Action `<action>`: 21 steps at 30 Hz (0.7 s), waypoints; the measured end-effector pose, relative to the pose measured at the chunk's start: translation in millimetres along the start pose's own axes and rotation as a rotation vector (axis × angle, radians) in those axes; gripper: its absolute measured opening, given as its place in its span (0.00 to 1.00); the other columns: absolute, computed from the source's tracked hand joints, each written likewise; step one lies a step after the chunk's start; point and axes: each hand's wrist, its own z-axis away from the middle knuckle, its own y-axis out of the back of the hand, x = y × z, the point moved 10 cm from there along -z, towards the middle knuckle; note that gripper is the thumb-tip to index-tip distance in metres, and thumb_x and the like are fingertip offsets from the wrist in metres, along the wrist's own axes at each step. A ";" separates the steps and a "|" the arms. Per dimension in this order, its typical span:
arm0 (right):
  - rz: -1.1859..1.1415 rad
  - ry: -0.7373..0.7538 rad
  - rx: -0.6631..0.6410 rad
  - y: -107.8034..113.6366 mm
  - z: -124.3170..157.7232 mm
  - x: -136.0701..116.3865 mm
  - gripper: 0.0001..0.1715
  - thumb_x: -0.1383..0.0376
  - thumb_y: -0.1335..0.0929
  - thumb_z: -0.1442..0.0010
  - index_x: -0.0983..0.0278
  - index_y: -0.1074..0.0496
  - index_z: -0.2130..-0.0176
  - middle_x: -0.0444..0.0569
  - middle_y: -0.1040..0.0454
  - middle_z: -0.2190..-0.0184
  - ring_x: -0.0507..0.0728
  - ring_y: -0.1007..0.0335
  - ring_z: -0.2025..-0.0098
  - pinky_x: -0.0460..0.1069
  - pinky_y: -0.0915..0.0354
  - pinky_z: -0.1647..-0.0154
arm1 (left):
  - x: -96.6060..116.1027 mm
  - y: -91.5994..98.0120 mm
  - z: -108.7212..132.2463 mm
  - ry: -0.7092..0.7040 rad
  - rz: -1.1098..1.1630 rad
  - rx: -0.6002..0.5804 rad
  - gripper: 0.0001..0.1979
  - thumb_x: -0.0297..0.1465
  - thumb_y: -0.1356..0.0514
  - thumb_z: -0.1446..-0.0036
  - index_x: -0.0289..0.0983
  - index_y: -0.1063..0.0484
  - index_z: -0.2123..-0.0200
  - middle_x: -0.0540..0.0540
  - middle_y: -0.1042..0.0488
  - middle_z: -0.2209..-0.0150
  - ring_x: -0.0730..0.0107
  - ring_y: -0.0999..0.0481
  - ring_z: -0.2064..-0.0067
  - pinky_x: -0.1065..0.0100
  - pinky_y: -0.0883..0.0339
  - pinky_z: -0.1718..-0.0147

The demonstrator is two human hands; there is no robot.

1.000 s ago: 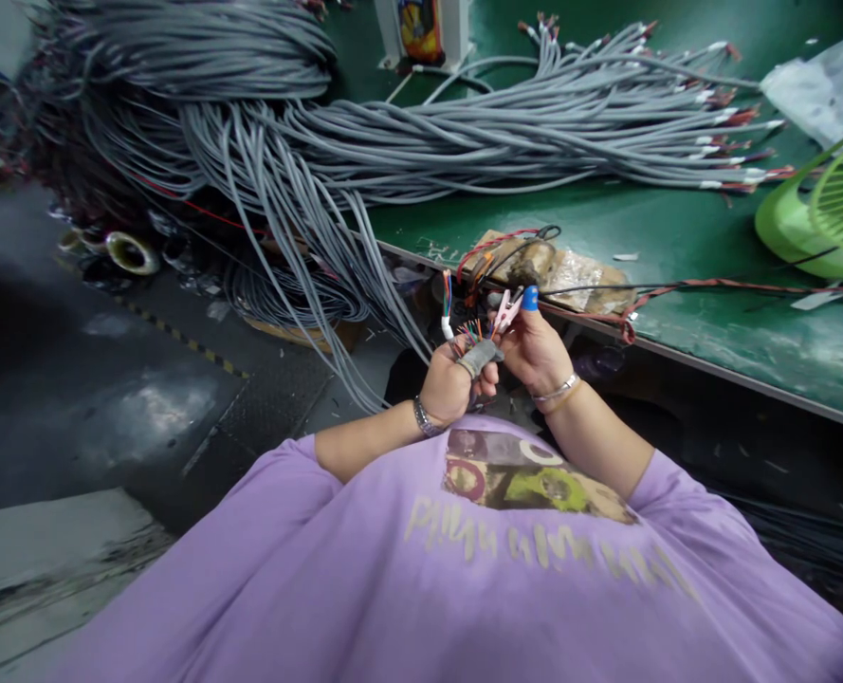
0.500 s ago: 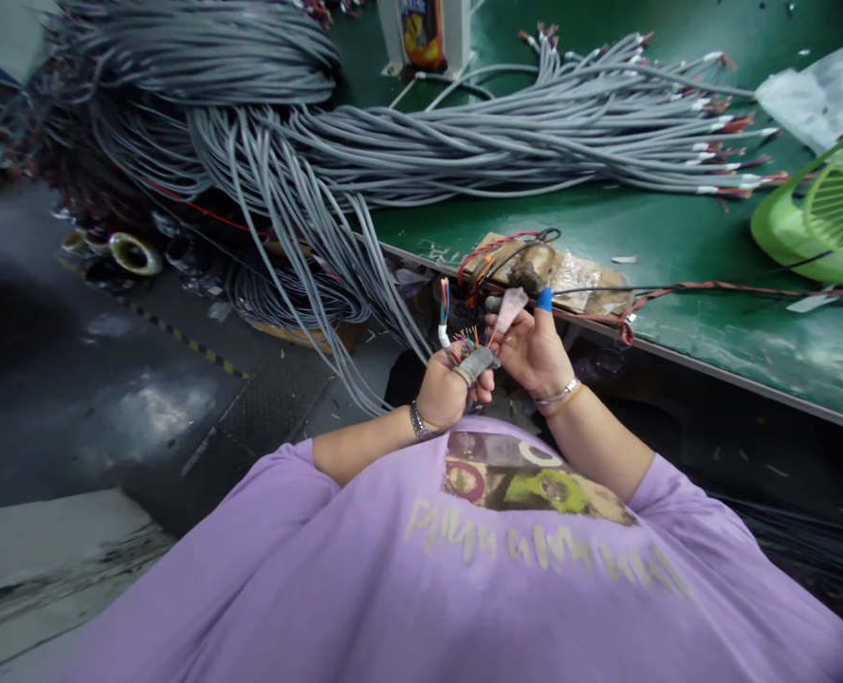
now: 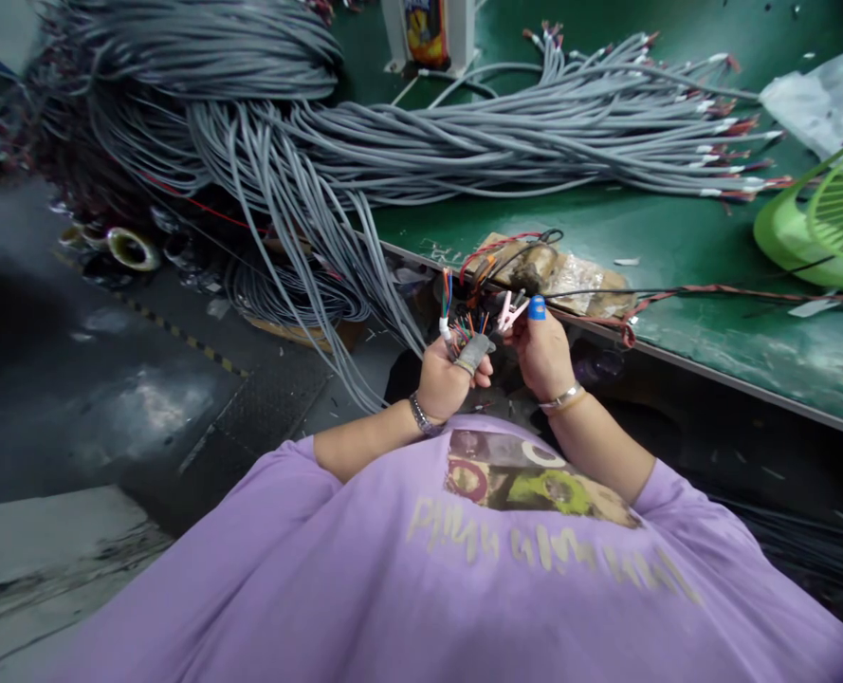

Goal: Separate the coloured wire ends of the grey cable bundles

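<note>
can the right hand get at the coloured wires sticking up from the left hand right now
Probably yes: the right hand is close beside the left hand, and nothing seems to stand between it and the coloured wires. The pink clip it holds may hinder it a little, though.

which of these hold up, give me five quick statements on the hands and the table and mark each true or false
1. The right hand holds a pink tool. True.
2. The fan is red. False: it is green.
3. Coloured wires stick up from the left hand. True.
4. A blue finger cover is on the left hand. False: it is on the right hand.
5. Grey cables lie across the green table. True.
</note>
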 end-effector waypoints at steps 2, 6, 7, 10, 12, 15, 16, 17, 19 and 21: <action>-0.028 -0.054 -0.019 -2.4 -0.9 5.7 0.34 0.34 0.29 0.50 0.61 0.26 0.69 0.44 0.26 0.74 0.50 0.35 0.74 0.46 0.39 0.73 | -0.5 -0.3 -0.8 -0.010 -0.002 -0.005 0.24 0.52 0.35 0.47 0.36 0.31 0.70 0.52 0.26 0.79 0.79 0.29 0.83 0.77 0.44 0.86; -0.214 -0.245 -0.069 -15.2 -2.1 20.2 0.31 0.37 0.26 0.51 0.61 0.26 0.66 0.43 0.25 0.72 0.51 0.32 0.72 0.46 0.37 0.73 | -2.1 0.0 -2.0 -0.016 -0.009 -0.003 0.23 0.52 0.35 0.46 0.36 0.31 0.70 0.52 0.25 0.79 0.79 0.29 0.83 0.77 0.44 0.86; -0.254 -0.252 -0.061 -16.4 -3.1 20.2 0.30 0.39 0.25 0.51 0.61 0.26 0.66 0.43 0.26 0.73 0.50 0.31 0.72 0.46 0.37 0.74 | -2.9 0.2 -2.2 -0.012 -0.012 -0.001 0.23 0.52 0.35 0.47 0.36 0.30 0.69 0.52 0.25 0.79 0.79 0.29 0.83 0.77 0.44 0.86; -0.326 -0.227 -0.016 -15.5 -5.8 18.9 0.26 0.43 0.24 0.50 0.61 0.27 0.68 0.41 0.26 0.73 0.50 0.31 0.72 0.45 0.38 0.74 | -6.6 0.8 -2.3 0.010 -0.031 0.007 0.24 0.53 0.35 0.48 0.36 0.31 0.69 0.52 0.25 0.79 0.79 0.29 0.83 0.77 0.44 0.86; -0.344 -0.205 -0.002 -15.2 -6.3 18.0 0.26 0.43 0.24 0.49 0.62 0.26 0.68 0.41 0.26 0.74 0.49 0.31 0.73 0.45 0.38 0.75 | -9.5 0.8 -2.0 0.029 -0.045 0.005 0.25 0.54 0.35 0.49 0.36 0.31 0.70 0.51 0.25 0.79 0.79 0.29 0.83 0.77 0.43 0.85; -0.358 -0.196 -0.003 -16.4 -5.1 17.7 0.26 0.43 0.24 0.49 0.62 0.26 0.68 0.41 0.26 0.75 0.49 0.31 0.74 0.45 0.38 0.76 | -11.6 -0.2 -1.0 0.040 -0.052 -0.006 0.25 0.53 0.34 0.50 0.36 0.31 0.69 0.51 0.25 0.79 0.78 0.29 0.83 0.77 0.43 0.85; -0.367 -0.205 -0.001 -16.7 -4.1 18.5 0.26 0.43 0.24 0.48 0.62 0.26 0.68 0.41 0.26 0.75 0.49 0.31 0.74 0.44 0.39 0.76 | -11.3 -0.3 -0.6 0.039 -0.051 -0.007 0.25 0.53 0.34 0.50 0.36 0.31 0.69 0.51 0.25 0.78 0.78 0.29 0.83 0.77 0.43 0.85; -0.376 -0.219 0.000 -17.1 -2.8 19.8 0.26 0.43 0.25 0.48 0.62 0.26 0.68 0.41 0.25 0.74 0.49 0.31 0.73 0.44 0.38 0.76 | -11.0 -0.5 -0.1 0.040 -0.051 -0.009 0.25 0.53 0.34 0.50 0.36 0.30 0.69 0.51 0.25 0.78 0.78 0.29 0.83 0.76 0.43 0.85; -0.390 -0.256 -0.009 -18.4 0.6 23.1 0.26 0.42 0.25 0.48 0.61 0.26 0.67 0.41 0.25 0.74 0.49 0.31 0.73 0.44 0.38 0.75 | -9.7 -0.3 1.3 0.040 -0.050 -0.011 0.24 0.53 0.34 0.49 0.36 0.30 0.68 0.51 0.25 0.79 0.78 0.29 0.83 0.76 0.43 0.85; -0.392 -0.282 -0.036 -20.0 4.4 25.2 0.27 0.40 0.26 0.47 0.60 0.26 0.67 0.41 0.26 0.74 0.49 0.32 0.74 0.44 0.37 0.75 | -8.8 0.4 3.5 0.041 -0.051 -0.017 0.24 0.53 0.34 0.49 0.36 0.30 0.69 0.51 0.25 0.79 0.79 0.29 0.83 0.76 0.42 0.85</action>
